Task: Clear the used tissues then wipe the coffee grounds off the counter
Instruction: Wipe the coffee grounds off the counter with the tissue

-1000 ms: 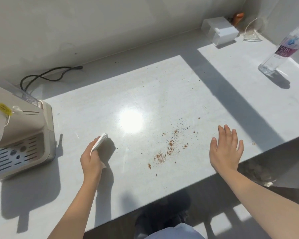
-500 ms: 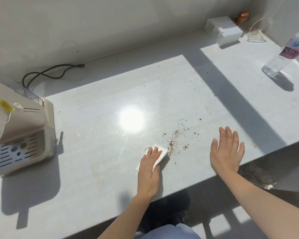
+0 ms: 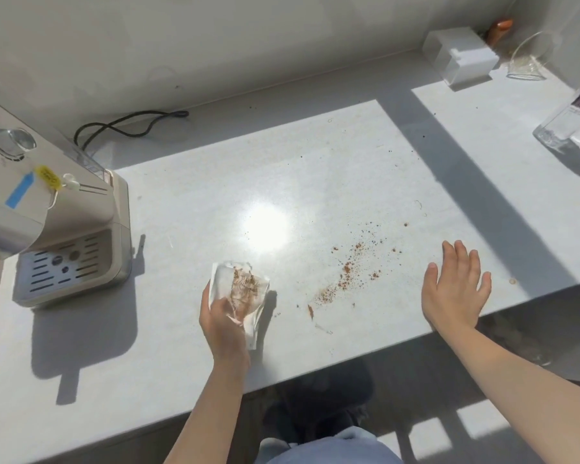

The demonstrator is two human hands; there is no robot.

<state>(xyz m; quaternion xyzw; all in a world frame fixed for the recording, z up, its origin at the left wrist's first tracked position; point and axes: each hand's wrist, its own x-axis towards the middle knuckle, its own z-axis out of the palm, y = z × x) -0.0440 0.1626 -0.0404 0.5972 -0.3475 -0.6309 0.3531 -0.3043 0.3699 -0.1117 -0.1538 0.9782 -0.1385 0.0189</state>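
Note:
My left hand (image 3: 223, 324) holds a white wipe (image 3: 240, 289) lifted off the white counter (image 3: 315, 169), its underside turned up and stained brown with grounds. Brown coffee grounds (image 3: 347, 272) lie scattered on the counter to the right of the wipe, in a loose streak toward the front edge. My right hand (image 3: 454, 289) rests flat on the counter, fingers spread, just right of the grounds and close to the front edge. No loose used tissues show in view.
A beige coffee machine (image 3: 57, 229) with a drip tray stands at the left, its black cord (image 3: 128, 123) behind it. A white box (image 3: 459, 58), a clear glass item (image 3: 529, 61) and a clear bottle (image 3: 570, 118) sit at the back right.
My left hand swept the wipe right into the grounds, then pulled back left and lifted it, soiled side up. Fewer grounds lie at the streak's left end. My right hand stayed put.

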